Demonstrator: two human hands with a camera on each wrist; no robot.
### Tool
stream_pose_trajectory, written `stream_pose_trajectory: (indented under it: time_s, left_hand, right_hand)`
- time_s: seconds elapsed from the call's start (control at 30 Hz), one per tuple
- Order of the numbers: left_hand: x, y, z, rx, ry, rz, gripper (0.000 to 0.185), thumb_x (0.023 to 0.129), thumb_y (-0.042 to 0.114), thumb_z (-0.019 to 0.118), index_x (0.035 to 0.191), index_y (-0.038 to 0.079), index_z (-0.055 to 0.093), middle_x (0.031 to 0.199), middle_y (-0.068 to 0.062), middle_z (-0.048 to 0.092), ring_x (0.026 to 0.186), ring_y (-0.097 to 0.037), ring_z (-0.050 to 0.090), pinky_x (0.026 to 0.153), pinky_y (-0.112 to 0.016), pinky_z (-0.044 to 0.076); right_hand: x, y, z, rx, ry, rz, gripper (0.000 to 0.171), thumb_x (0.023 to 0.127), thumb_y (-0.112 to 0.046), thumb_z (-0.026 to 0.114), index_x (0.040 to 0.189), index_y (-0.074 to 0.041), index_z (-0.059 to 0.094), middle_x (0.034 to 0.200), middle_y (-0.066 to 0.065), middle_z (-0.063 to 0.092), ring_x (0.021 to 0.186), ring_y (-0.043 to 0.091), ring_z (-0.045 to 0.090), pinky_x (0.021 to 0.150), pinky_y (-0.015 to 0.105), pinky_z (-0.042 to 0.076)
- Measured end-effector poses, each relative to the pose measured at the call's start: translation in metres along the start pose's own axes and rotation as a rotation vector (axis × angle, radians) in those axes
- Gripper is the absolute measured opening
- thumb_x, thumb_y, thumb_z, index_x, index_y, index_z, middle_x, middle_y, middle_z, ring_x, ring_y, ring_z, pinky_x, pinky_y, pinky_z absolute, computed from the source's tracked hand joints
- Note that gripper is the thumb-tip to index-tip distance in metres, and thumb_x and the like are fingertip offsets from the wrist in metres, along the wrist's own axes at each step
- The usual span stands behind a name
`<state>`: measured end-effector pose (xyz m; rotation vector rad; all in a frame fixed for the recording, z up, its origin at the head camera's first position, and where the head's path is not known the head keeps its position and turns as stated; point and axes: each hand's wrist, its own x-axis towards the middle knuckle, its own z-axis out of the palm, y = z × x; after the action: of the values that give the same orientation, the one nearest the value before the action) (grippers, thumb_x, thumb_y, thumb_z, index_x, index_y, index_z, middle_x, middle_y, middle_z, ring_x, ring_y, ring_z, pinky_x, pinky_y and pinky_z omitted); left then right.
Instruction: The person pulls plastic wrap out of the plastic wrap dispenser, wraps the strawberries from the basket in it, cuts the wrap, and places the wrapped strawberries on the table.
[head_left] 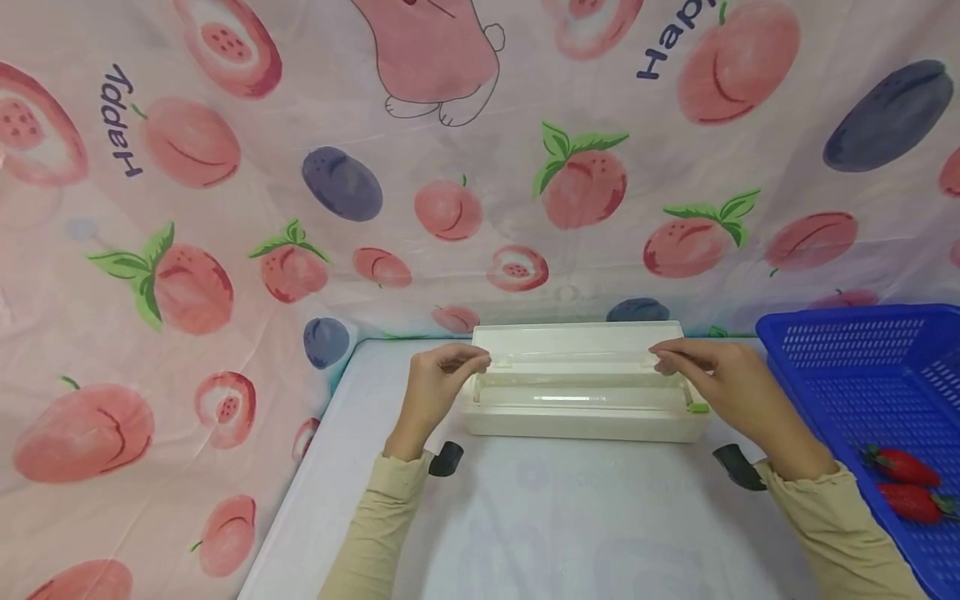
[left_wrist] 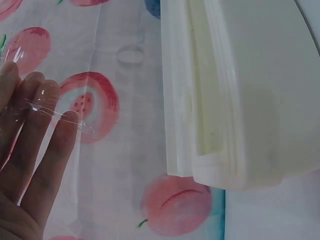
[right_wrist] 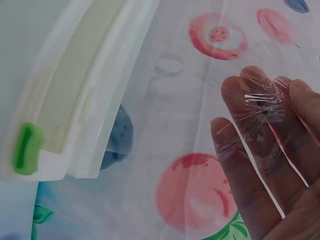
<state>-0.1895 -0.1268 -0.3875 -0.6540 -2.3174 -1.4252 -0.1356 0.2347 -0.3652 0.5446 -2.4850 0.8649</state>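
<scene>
Soft, even, fairly bright light fills all three views, with a pinkish cast from the fruit-print cloth (head_left: 225, 250) and only faint shadows under the cream box (head_left: 585, 417) on the table (head_left: 525, 517). The head view is sharp at centre but bends outward at its edges, so the cloth on the far left and right looks stretched. In the wrist views small glints of glare show on the clear film (right_wrist: 265, 107) over the fingers (left_wrist: 35, 150), which sit close and slightly soft.

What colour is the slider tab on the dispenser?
Green slider tab; clearest in the right wrist view.
</scene>
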Motion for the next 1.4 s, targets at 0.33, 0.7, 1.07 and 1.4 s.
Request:
stream_pose_trajectory:
  time_s: [0.33,0.7,1.07,1.4]
  left_hand:
    - [0.001,0.006,-0.008,-0.033,-0.008,0.028,0.008,0.087,0.014,0.076,0.091,0.007,0.077,0.083,-0.007,0.075,0.076,-0.019,0.073,0.071,-0.026,0.059]
    - [0.007,0.020,-0.016,-0.018,-0.006,0.089,0.010,0.089,0.015,0.075,0.092,0.006,0.076,0.082,-0.006,0.075,0.073,-0.019,0.072,0.067,-0.027,0.060]
    - [0.011,0.028,-0.021,0.033,0.030,0.124,0.009,0.089,0.014,0.074,0.092,0.006,0.076,0.083,-0.005,0.075,0.072,-0.015,0.071,0.068,-0.026,0.059]
    - [0.015,0.034,-0.025,0.021,0.066,0.196,0.006,0.088,0.011,0.075,0.092,0.006,0.076,0.084,-0.004,0.074,0.075,-0.015,0.072,0.076,-0.026,0.059]
  right_hand:
    - [0.002,-0.004,-0.008,0.022,-0.008,-0.032,0.020,0.092,0.000,0.067,0.108,-0.007,0.075,0.079,-0.003,0.074,0.071,0.007,0.067,0.063,0.008,0.048]
    - [0.009,-0.011,-0.019,0.013,0.013,-0.086,0.023,0.089,0.004,0.069,0.107,-0.008,0.076,0.079,-0.006,0.074,0.070,0.005,0.066,0.065,0.007,0.048]
    - [0.011,-0.021,-0.027,0.000,0.058,-0.083,0.024,0.087,0.004,0.071,0.106,-0.010,0.076,0.081,-0.002,0.075,0.077,0.003,0.068,0.058,0.012,0.042]
    - [0.013,-0.029,-0.033,0.012,0.131,-0.110,0.027,0.085,0.006,0.072,0.106,-0.011,0.077,0.083,0.001,0.076,0.080,-0.011,0.057,0.049,0.017,0.030]
